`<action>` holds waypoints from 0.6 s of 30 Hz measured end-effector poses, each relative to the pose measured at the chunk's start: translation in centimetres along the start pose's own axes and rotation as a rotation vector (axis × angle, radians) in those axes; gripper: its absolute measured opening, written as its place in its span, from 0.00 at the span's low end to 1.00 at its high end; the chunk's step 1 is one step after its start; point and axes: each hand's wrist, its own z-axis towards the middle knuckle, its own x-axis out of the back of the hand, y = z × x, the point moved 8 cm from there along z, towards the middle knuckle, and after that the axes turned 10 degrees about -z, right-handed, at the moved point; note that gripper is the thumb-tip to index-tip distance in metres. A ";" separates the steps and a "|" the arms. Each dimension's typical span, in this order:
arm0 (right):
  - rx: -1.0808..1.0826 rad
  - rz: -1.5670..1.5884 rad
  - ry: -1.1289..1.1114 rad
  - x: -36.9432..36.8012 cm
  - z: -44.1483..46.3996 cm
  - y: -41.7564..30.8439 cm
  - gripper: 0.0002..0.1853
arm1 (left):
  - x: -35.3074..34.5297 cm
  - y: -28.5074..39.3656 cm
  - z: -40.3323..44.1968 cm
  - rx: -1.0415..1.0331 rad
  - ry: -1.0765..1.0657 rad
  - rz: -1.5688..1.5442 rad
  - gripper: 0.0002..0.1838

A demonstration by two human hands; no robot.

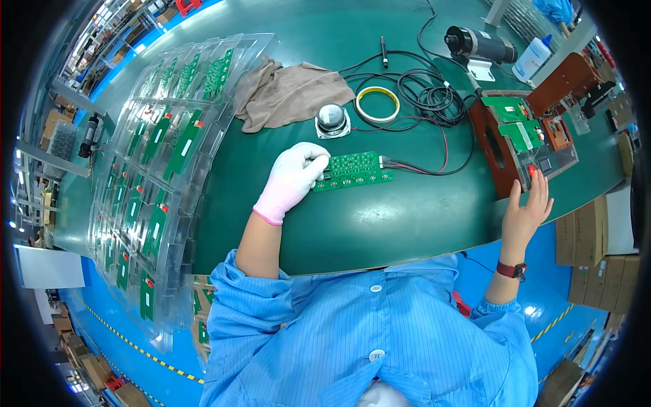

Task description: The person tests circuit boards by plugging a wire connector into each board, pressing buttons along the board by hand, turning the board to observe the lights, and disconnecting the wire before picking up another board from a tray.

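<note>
My left hand [291, 178], in a white glove with a pink cuff, has its fingers curled onto the left end of a green circuit board [354, 171] lying on the table. Black and red wires [413, 168] run from a connector at the board's right end. My right hand [527, 210] is bare, its fingers stretched out and slightly apart. Its fingertips are at a red button [532, 170] on the front of a brown test fixture [489, 146]; whether they press it I cannot tell. Two green boards [519, 136] sit on top of that fixture.
Clear plastic trays [186, 197] with several green boards stand at left. Behind my left hand are a brown cloth [288, 95], a round speaker [331, 121], yellow tape [378, 104] and coiled black cable [424, 95]. A black cylinder [481, 45] and white bottle [533, 58] stand at back right.
</note>
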 end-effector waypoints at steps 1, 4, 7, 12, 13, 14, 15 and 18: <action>-0.005 0.000 0.010 0.2 0.2 -0.3 0.22 | 0.0 0.0 0.0 -0.012 0.000 -0.003 0.11; 0.062 0.241 0.112 2.7 0.3 -4.6 0.19 | 0.1 -0.3 0.1 -0.034 0.003 -0.013 0.12; 0.304 0.587 0.000 3.3 -0.1 -12.7 0.17 | 0.0 -0.6 0.3 -0.033 0.004 -0.014 0.12; 0.443 0.784 -0.323 0.9 -2.1 -21.5 0.27 | 0.0 -0.3 0.1 -0.039 -0.005 -0.041 0.11; 0.457 0.808 -0.363 0.8 -2.3 -22.1 0.27 | 0.1 -0.3 0.1 -0.039 -0.005 -0.038 0.10; 0.461 0.815 -0.388 0.4 -2.6 -22.3 0.27 | 0.1 -0.4 0.2 -0.039 -0.007 -0.038 0.10; 0.467 0.819 -0.413 -0.1 -3.0 -22.4 0.27 | 0.0 -0.6 0.3 -0.038 -0.008 -0.042 0.10; 0.463 0.837 -0.447 -0.8 -3.3 -22.2 0.25 | -0.2 -0.4 0.4 -0.024 -0.014 -0.062 0.10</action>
